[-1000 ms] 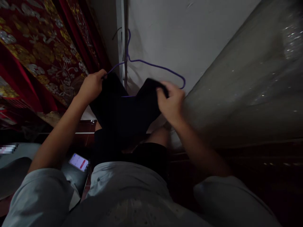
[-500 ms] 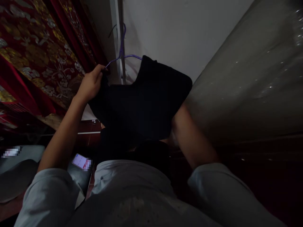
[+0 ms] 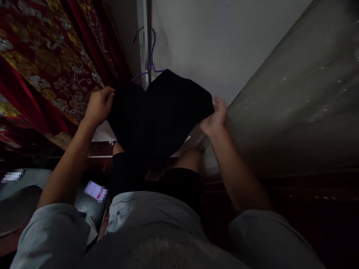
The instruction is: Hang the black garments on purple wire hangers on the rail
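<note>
A black shirt (image 3: 162, 112) hangs in front of me on a purple hanger (image 3: 153, 52), whose hook is up at a pale upright pole (image 3: 147, 22). The collar now lies close around the hanger's lower bend. At the shirt's left shoulder, my left hand (image 3: 99, 104) is closed, pinching the cloth between thumb and fingers. My right hand (image 3: 215, 117) is at the opposite shoulder edge, with fingers and thumb apart. It is slightly blurred, and whether it touches the cloth is hard to make out. The hanger's arms are mostly hidden inside the shirt.
Red cloth with gold and silver patterns (image 3: 42, 56) hangs at the left. A large plastic-covered surface (image 3: 280, 112) slants along the right, beside a pale wall (image 3: 210, 37). A lit phone (image 3: 94, 190) lies on a grey seat (image 3: 81, 201) at lower left.
My right hand has come out from behind the shirt to its right shoulder edge. My left hand has shifted down and left. The shirt's neckline has closed up around the hanger.
</note>
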Action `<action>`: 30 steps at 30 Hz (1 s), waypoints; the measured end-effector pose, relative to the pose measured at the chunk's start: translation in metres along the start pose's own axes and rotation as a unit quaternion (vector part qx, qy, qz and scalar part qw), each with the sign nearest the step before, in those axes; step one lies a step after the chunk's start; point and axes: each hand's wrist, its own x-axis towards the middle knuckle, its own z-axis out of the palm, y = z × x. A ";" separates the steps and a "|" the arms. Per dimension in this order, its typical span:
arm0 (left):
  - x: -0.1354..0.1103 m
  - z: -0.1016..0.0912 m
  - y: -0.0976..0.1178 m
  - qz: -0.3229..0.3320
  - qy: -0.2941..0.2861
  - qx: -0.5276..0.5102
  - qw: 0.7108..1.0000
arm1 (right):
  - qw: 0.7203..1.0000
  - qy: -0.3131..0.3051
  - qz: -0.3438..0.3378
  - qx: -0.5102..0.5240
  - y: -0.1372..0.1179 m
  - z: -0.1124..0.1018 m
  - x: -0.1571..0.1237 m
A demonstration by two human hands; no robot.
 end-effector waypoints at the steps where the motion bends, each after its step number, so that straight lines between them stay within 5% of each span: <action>1: -0.002 0.002 -0.002 0.008 0.003 0.015 1.000 | 1.000 -0.011 0.019 0.000 -0.004 0.000 0.001; 5: -0.002 0.014 0.015 0.054 0.022 0.025 0.998 | 0.997 -0.008 -0.076 -0.028 -0.030 0.015 -0.005; 7: -0.003 0.019 0.035 0.094 0.033 0.011 0.995 | 0.989 0.024 -0.142 -0.013 -0.043 0.027 -0.010; 11: -0.016 0.022 0.082 0.176 0.038 -0.027 0.983 | 0.984 0.057 -0.169 -0.010 -0.056 0.038 -0.026; 14: -0.025 0.019 0.114 0.144 0.024 -0.148 0.978 | 0.965 0.073 -0.246 -0.058 -0.051 0.038 -0.060; 15: -0.027 0.018 0.122 0.100 0.018 -0.215 0.971 | 0.952 0.037 -0.288 -0.097 -0.047 0.039 -0.075; 17: -0.030 0.015 0.135 -0.015 0.002 -0.334 0.942 | 0.898 -0.147 -0.371 -0.183 -0.039 0.043 -0.105; 20: -0.038 0.007 0.141 -0.166 -0.020 -0.418 0.893 | 0.746 -0.478 -0.395 -0.244 -0.031 0.054 -0.137; 22: -0.047 -0.002 0.136 -0.209 -0.038 -0.412 0.886 | 0.697 -0.565 -0.377 -0.229 -0.029 0.061 -0.140; 24: -0.058 -0.015 0.129 -0.222 -0.108 -0.359 0.900 | 0.722 -0.542 -0.366 -0.225 -0.025 0.064 -0.127; 27: -0.071 -0.035 0.125 -0.177 -0.262 -0.203 0.927 | 0.815 -0.372 -0.349 -0.276 -0.012 0.057 -0.089; 30: -0.075 -0.046 0.125 -0.080 -0.246 -0.098 0.961 | 0.872 -0.301 -0.214 -0.321 0.007 0.039 -0.056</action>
